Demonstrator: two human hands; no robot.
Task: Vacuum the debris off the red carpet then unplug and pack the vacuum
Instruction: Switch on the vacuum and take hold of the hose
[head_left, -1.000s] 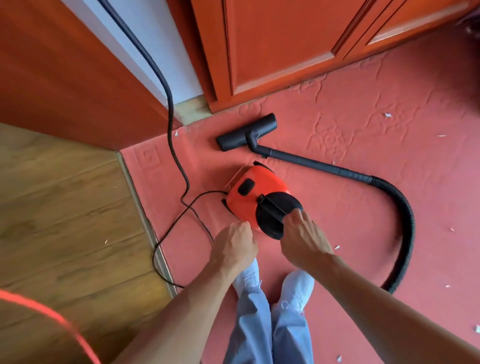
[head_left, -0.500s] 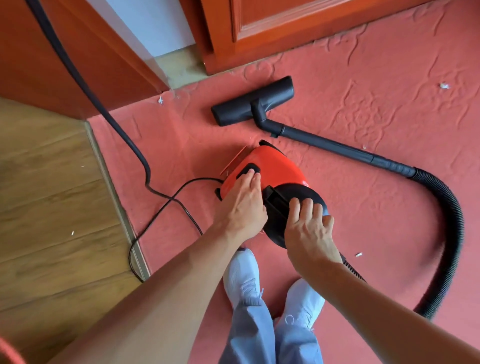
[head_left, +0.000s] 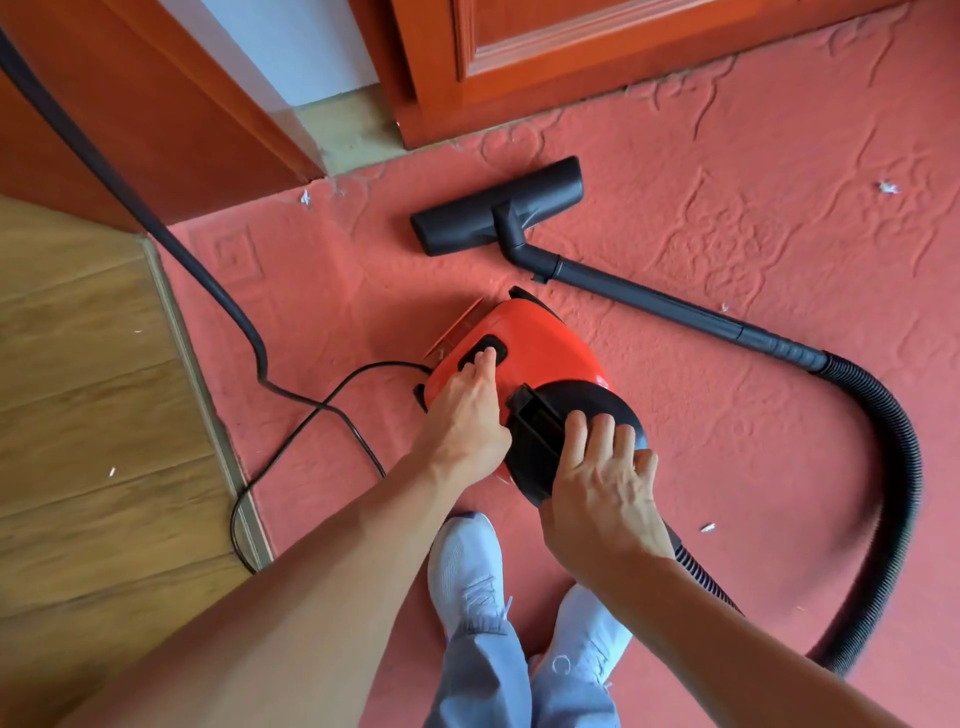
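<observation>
Red canister vacuum (head_left: 540, 353) sits on the red carpet (head_left: 727, 441), just in front of my two white shoes (head_left: 467, 561). My left hand (head_left: 462, 426) reaches over its body, fingers (head_left: 483, 364) extended, their tips pressing the one black button (head_left: 496, 347) on top. My right hand (head_left: 597, 483) lies on the round black end cap (head_left: 582, 400), fingers loosely flat and gripping nothing. One wand (head_left: 675, 306) with one floor nozzle (head_left: 498, 208) lies beyond. One ribbed hose (head_left: 904, 467) loops to my right. One power cord (head_left: 322, 400) trails left. I count at least four white scraps (head_left: 887, 187) on the carpet.
</observation>
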